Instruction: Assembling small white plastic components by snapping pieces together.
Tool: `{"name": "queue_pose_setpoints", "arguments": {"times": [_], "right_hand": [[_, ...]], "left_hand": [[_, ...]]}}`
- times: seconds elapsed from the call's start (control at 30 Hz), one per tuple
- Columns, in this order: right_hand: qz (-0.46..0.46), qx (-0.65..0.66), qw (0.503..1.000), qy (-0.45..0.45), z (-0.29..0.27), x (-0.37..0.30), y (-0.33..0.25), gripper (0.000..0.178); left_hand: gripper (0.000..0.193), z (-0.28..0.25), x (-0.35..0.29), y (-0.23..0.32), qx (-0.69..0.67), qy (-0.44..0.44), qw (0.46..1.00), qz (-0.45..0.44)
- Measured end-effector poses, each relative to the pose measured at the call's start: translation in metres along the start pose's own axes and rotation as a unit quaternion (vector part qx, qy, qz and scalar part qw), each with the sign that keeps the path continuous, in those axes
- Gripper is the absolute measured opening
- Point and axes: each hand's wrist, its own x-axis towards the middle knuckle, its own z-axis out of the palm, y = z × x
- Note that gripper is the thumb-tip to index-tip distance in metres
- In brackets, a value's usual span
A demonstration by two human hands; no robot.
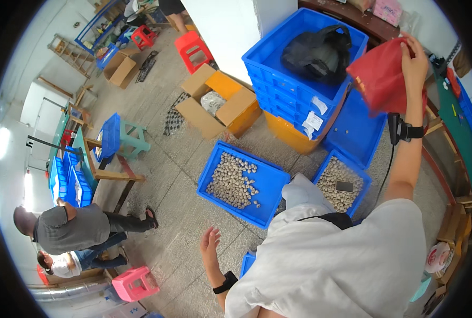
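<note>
My right hand (pixel 413 63) is raised at the upper right, its fingers closed on the top of a red bag (pixel 379 71). The bag hangs beside a stack of blue crates (pixel 294 106); its contents cannot be seen. A black plastic bag (pixel 321 53) lies in the top crate. My left hand (pixel 210 244) hangs at my side with fingers apart, holding nothing. Ahead of it on the floor is a blue crate (pixel 272 193) partly filled with small pale rounded pieces (pixel 228 180). More such pieces fill a second blue crate (pixel 368 183), with a small dark rectangular device (pixel 344 186) on top.
An open cardboard box (pixel 241 114) with an orange side stands ahead, near a red stool (pixel 192 50). Two people (pixel 71 228) are at the left by a workbench (pixel 87 153). A pink stool (pixel 135 283) is at lower left, a green table (pixel 456 114) at far right.
</note>
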Motion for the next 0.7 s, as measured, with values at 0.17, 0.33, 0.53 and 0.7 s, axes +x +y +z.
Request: {"name": "queue_pose_setpoints", "arguments": {"times": [0.17,0.33,0.53,0.7], "right_hand": [[0.001,0.026,0.999,-0.047,-0.044,-0.025,-0.004,0.026],[0.142,0.156,0.967,-0.141,-0.070,-0.041,-0.021,0.029],[0.142,0.148,0.956,-0.210,-0.076,-0.029,-0.016,0.029],[0.146,0.129,0.963,-0.188,-0.053,0.004,0.036,0.028]], "left_hand": [[0.040,-0.017,0.022,-0.006,-0.006,-0.034,0.999,0.010],[0.040,0.029,0.062,0.050,0.012,-0.067,0.995,0.075],[0.035,0.129,0.120,0.098,0.065,-0.182,0.962,0.193],[0.033,0.258,0.116,0.199,0.202,-0.197,0.848,0.448]]}}
